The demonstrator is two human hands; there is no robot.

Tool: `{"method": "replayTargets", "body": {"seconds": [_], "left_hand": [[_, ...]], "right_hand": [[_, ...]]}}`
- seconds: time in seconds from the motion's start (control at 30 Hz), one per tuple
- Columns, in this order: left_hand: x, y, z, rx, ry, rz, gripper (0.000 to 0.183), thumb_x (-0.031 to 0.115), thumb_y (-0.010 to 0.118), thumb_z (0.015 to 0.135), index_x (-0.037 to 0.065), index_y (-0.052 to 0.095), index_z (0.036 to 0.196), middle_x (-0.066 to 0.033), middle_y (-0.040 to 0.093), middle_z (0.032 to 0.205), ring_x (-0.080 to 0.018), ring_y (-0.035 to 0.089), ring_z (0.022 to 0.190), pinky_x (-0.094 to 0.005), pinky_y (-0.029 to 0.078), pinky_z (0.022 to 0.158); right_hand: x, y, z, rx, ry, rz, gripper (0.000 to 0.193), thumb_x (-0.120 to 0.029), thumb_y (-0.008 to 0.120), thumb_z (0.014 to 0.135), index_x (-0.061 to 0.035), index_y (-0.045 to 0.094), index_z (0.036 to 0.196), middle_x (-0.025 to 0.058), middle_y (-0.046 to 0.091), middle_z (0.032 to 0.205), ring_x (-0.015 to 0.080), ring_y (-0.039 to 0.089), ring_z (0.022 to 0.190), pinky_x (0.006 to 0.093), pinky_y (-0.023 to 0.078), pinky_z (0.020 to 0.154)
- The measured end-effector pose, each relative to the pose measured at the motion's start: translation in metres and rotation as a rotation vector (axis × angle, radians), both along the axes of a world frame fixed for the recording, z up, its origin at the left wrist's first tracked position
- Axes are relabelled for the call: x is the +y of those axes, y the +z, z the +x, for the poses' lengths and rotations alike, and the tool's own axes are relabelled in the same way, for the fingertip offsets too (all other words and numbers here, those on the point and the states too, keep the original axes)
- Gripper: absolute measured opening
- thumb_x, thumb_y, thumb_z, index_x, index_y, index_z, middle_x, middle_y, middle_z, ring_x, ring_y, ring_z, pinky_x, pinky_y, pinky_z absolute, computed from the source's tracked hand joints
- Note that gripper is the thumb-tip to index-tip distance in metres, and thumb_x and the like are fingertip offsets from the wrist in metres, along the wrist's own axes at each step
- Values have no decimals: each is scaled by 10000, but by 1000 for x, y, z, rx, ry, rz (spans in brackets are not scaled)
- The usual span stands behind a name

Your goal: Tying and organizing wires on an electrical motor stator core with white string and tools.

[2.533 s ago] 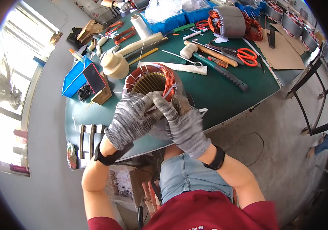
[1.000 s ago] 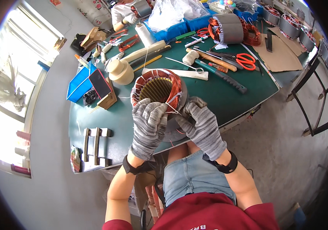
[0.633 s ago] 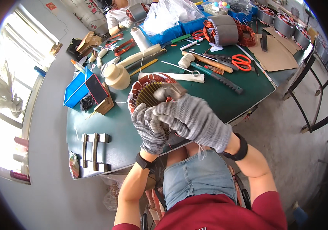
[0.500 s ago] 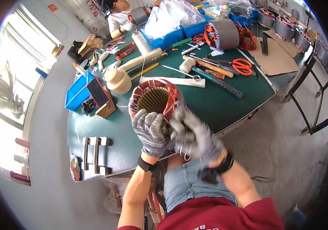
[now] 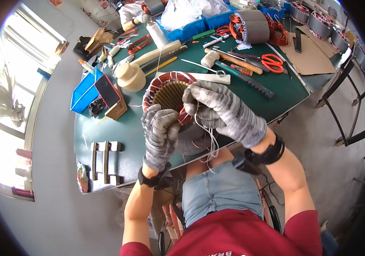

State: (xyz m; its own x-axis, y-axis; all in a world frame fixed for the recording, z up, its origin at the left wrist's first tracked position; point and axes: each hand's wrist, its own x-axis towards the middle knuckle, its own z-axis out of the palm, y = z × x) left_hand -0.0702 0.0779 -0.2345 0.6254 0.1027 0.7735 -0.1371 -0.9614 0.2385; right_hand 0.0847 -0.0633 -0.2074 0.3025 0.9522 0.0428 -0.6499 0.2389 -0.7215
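Note:
A motor stator (image 5: 150, 91) with copper-red windings laced in white cord and yellow slot liners stands at the table's near edge, its bore facing up. My left hand (image 5: 161, 132), in a grey knitted glove, is closed with its fingers curled at the stator's near rim. At the rim's right side my gloved right hand (image 5: 229, 112) pinches white cord (image 5: 212, 143), whose loose loops hang below the fingers toward my lap. The right hand hides part of the windings. A thin line runs from the white thread spool (image 5: 157, 36) toward the stator.
Right of the stator lie a mallet (image 5: 242, 79), red-handled scissors (image 5: 272, 63) and a metal pin with a ring (image 5: 204, 68). A cream stepped block (image 5: 130, 77) and a blue bin (image 5: 84, 94) stand left. Another stator (image 5: 253, 32) sits farther back; a person's gloved hand (image 5: 143, 18) is beyond.
My right hand, blurred before, has risen to the stator's right rim and pinches the cord there. The left hand has shifted slightly left. White cord loops now hang in plain view.

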Motion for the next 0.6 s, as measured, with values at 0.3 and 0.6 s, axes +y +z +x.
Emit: {"method": "replayTargets", "body": {"seconds": [0.3, 0.6], "left_hand": [[-9, 30, -1, 158, 56, -124, 207, 33, 717, 682, 75, 581, 833, -64, 589, 782, -275, 545, 805, -404, 410, 791], [-4, 58, 2, 544, 80, 11, 363, 130, 667, 773, 15, 587, 1108, -131, 628, 933, -288, 617, 843, -377, 493, 824]], "right_hand": [[-41, -39, 3, -1677, -1066, -463, 412, -77, 565, 824, -81, 563, 1236, 206, 559, 971, 338, 582, 756, 407, 498, 694], [-10, -38, -52, -1540, -760, -216, 587, -116, 643, 750, -179, 513, 1319, 183, 560, 1028, 329, 580, 875, 432, 495, 721]]}}
